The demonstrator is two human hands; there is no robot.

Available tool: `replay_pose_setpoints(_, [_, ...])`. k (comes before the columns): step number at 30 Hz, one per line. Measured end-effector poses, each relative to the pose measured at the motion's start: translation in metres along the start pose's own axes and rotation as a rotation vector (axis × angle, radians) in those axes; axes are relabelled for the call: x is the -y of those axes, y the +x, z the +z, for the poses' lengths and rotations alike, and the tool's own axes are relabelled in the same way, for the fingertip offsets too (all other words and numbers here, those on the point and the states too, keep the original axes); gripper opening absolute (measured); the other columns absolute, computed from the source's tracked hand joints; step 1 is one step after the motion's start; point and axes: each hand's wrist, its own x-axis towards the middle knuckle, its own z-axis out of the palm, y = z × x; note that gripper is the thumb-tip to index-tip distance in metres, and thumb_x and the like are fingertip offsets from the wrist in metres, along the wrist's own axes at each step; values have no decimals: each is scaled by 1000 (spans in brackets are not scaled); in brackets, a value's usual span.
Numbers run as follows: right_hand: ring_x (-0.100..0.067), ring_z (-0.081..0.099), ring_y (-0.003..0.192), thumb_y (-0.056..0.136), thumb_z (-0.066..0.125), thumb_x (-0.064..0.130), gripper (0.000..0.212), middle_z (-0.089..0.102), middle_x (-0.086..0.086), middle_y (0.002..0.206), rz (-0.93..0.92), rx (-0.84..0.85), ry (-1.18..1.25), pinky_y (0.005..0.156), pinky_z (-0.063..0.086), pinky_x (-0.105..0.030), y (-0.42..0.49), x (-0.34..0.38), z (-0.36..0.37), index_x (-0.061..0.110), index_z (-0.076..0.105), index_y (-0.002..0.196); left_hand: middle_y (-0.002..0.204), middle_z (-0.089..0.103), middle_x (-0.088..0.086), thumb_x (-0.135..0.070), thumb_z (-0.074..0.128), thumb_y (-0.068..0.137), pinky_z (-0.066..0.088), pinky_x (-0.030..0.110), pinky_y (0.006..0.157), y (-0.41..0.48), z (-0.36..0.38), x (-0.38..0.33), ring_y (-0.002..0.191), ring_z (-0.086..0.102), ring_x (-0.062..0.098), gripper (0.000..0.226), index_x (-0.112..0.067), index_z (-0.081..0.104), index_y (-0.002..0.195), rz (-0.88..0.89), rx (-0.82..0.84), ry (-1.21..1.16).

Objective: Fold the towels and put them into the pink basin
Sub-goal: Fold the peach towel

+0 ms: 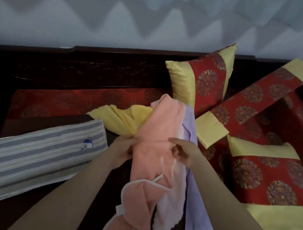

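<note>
Dark wooden sofa (115,58), red cushions: pink towel (154,152) lies crumpled atop the purple towel (193,194) and yellow towel (120,119). Left hand (122,149) and right hand (186,152) pinch its sides — fingers closed on cloth. Risk: lifting drags neighbouring towels along — layers overlap. Basin not visible.

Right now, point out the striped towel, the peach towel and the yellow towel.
striped towel (36,157): head view, middle of its folded top face.
peach towel (154,152): head view, mid-length, between the hands.
yellow towel (120,119): head view, its bunched middle.
</note>
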Motion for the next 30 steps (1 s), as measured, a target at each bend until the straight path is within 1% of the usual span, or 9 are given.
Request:
replay_pose_setpoints(3, [-12,37,42,65,83,16,27,50,-6,53,-56,103,-198,41,28,-20,-3,-10,11,15,56,65,93,61,6,-11,67,78,43,26,67,-12,-16,7,87,59,24,25,-10,58,102,337,-471,578])
replay_pose_setpoints(4, [-13,38,41,66,83,17,28,50,-6,51,-83,124,-211,42,29,-19,-6,-11,15,14,55,66,90,59,5,-12,67,77,40,25,65,-16,-15,11,85,59,25,22,-13,57,96,484,-520,727])
replay_pose_setpoints(7, [-7,33,32,78,76,20,35,39,6,37,-150,143,-230,35,28,-17,-11,-8,26,15,47,61,90,57,-4,-24,73,74,39,23,76,-26,5,26,85,56,15,26,-12,62,94,514,-322,889])
replay_pose_setpoints(10, [-11,49,54,80,70,36,26,55,2,60,-145,75,-246,53,41,-24,-12,-4,29,14,59,73,91,64,1,-34,78,66,47,31,86,-16,21,39,86,60,16,37,-12,60,91,429,-189,884])
replay_pose_setpoints(12, [-15,53,69,81,64,34,18,60,0,77,-140,74,-191,65,43,-28,-12,-3,25,16,62,82,88,65,1,-39,79,62,48,31,85,-7,29,40,85,61,18,42,-15,56,87,393,-185,840])
replay_pose_setpoints(16, [-14,53,78,77,67,20,7,58,-2,88,-180,222,-234,64,45,-26,-14,-3,12,20,65,84,82,62,-1,-31,76,75,43,26,78,7,34,34,83,60,19,25,-13,59,83,435,-261,810])
replay_pose_setpoints(22, [-13,56,68,83,65,9,11,59,-5,81,-196,374,-259,62,52,-26,-21,-4,-1,18,59,80,68,55,-4,-35,76,72,40,27,70,1,33,24,74,55,18,34,-24,46,62,474,-316,865])
replay_pose_setpoints(27, [-9,43,49,85,58,6,29,48,0,65,-216,370,-250,51,40,-22,-36,11,-11,22,51,62,67,57,0,-21,74,75,33,20,58,-3,35,16,69,53,16,24,-14,53,65,571,-211,883])
replay_pose_setpoints(30, [-11,50,68,85,59,9,23,57,1,73,-342,325,-328,69,43,-26,-48,22,-15,23,56,67,66,55,-3,-15,68,77,36,23,64,-18,29,1,68,51,12,17,-14,55,65,578,-141,870])
